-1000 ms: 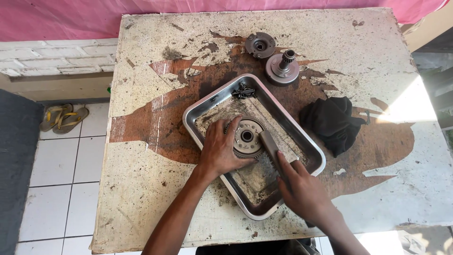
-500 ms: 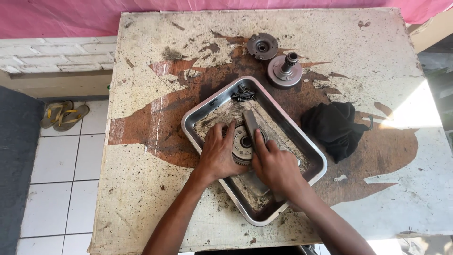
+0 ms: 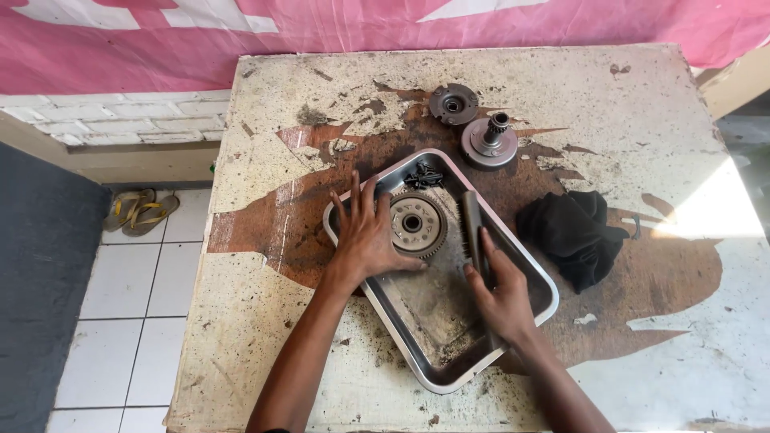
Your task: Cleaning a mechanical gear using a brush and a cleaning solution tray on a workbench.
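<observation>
Single head view looks steeply down, fairly near, onto the table [image 3: 305,337]

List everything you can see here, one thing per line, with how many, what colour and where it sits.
metal tray: one, silver, dirty inside, table centre
toothed gear disc: one, grey, in the tray's upper part
brush: one, dark, in the tray, right of the gear
small dark parts: a cluster, at the tray's top corner
round flat part: one, grey, on the table above the tray
round part with shaft: one, grey, beside it
black cloth: one, right of the tray
table: one, cream, brown-stained
sandals: a pair, on the white tiled floor, left
left hand: on the gear's left edge
right hand: gripping the brush
</observation>
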